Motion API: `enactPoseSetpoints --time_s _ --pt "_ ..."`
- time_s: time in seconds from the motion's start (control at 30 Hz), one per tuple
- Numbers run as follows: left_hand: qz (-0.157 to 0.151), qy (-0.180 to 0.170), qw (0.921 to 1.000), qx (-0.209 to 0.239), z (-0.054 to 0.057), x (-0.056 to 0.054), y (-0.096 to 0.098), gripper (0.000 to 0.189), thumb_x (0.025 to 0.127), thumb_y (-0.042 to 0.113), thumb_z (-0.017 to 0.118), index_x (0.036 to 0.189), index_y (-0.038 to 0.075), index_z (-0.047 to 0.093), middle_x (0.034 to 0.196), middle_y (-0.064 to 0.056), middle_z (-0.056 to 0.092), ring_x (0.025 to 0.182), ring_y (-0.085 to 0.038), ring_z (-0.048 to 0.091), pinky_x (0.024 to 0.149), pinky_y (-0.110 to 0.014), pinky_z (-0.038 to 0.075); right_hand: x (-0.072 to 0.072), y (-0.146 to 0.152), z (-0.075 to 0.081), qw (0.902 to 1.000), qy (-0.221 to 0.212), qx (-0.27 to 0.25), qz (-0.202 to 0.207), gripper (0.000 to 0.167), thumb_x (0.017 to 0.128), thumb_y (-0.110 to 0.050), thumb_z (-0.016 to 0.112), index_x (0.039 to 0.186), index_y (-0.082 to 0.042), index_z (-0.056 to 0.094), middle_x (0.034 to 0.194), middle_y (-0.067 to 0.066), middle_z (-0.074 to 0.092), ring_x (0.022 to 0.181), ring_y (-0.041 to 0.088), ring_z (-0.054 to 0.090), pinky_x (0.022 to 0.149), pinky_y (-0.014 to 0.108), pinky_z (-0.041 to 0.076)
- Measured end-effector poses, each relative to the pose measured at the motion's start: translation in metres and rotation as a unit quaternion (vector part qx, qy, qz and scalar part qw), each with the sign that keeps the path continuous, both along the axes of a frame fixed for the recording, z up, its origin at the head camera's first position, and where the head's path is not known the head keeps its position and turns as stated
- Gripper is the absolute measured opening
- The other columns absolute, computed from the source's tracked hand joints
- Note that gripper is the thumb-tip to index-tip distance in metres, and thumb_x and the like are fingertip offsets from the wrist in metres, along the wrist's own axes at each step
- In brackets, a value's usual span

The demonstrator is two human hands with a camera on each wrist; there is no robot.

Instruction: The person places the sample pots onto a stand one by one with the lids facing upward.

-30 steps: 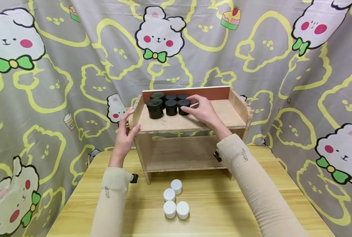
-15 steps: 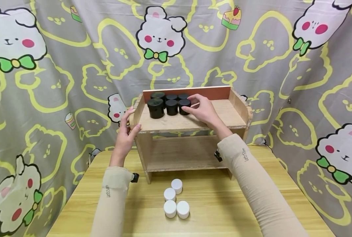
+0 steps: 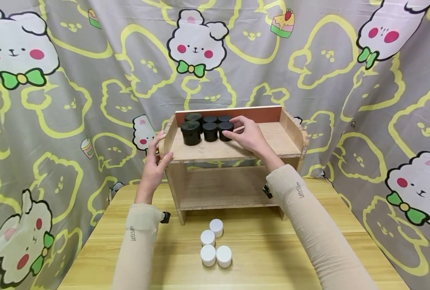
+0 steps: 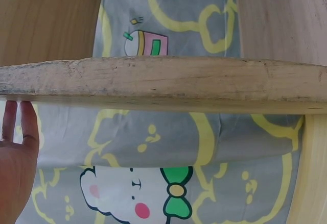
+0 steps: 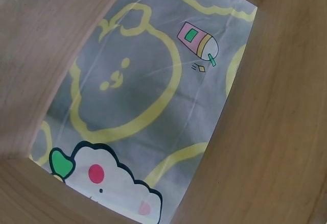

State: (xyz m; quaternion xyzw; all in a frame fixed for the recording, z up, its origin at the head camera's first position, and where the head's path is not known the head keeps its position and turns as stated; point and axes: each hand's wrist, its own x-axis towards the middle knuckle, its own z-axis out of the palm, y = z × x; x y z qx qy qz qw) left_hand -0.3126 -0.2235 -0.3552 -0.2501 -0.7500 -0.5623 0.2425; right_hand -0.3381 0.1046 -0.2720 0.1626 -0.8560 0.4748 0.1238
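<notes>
A two-tier wooden shelf (image 3: 207, 154) stands on the table. My left hand (image 3: 152, 171) grips its left side panel, thumb at the front edge and fingers on the outer side. Two of that hand's fingers (image 4: 29, 124) touch the wood in the left wrist view. On the upper tier, my right hand (image 3: 250, 137) pinches a small black jar (image 3: 224, 129), the front-row one at the right. Beside it are another small black jar (image 3: 209, 132) and a larger black jar (image 3: 191, 133). More black jars stand behind, partly hidden. The right wrist view shows bare wood but no hand.
Several white lidded jars (image 3: 208, 255) stand on the wooden table (image 3: 258, 257) in front of the shelf. The lower tier (image 3: 222, 187) lies under the jars' tier. A patterned curtain (image 3: 258, 76) hangs behind and at both sides.
</notes>
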Motion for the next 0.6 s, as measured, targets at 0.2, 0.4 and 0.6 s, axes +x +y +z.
enactPoseSetpoints --time_s 0.2,0.4,0.6 --pt "-0.003 -0.001 1.0 0.002 -0.002 0.0 0.001 0.061 0.104 0.016 0.061 0.158 0.029 0.036 0.161 0.004 0.035 0.11 -0.036 0.055 0.087 -0.032 0.05 0.007 0.005 -0.003 0.9999 0.016 0.002 -0.002 0.054 0.095 -0.039 0.074 0.14 -0.013 0.059 0.133 0.013 0.063 0.114 0.031 0.067 0.097 0.046 0.054" --pt "-0.005 0.002 1.0 0.005 -0.003 -0.001 -0.001 0.061 0.104 0.015 0.061 0.158 0.027 0.036 0.164 0.008 0.032 0.111 -0.033 0.053 0.086 -0.029 0.049 0.022 0.009 -0.004 0.9971 0.077 -0.005 0.0 0.052 0.095 -0.033 0.076 0.138 -0.008 0.062 0.131 0.014 0.059 0.115 0.033 0.066 0.099 0.046 0.054" --pt "-0.001 0.0 1.0 0.001 -0.001 -0.001 0.0 0.061 0.104 0.016 0.061 0.158 0.029 0.035 0.162 0.004 0.034 0.11 -0.033 0.054 0.085 -0.03 0.049 0.048 0.009 -0.004 0.993 0.11 -0.026 0.034 0.049 0.094 -0.025 0.077 0.136 -0.004 0.063 0.131 0.021 0.058 0.116 0.035 0.064 0.098 0.046 0.056"
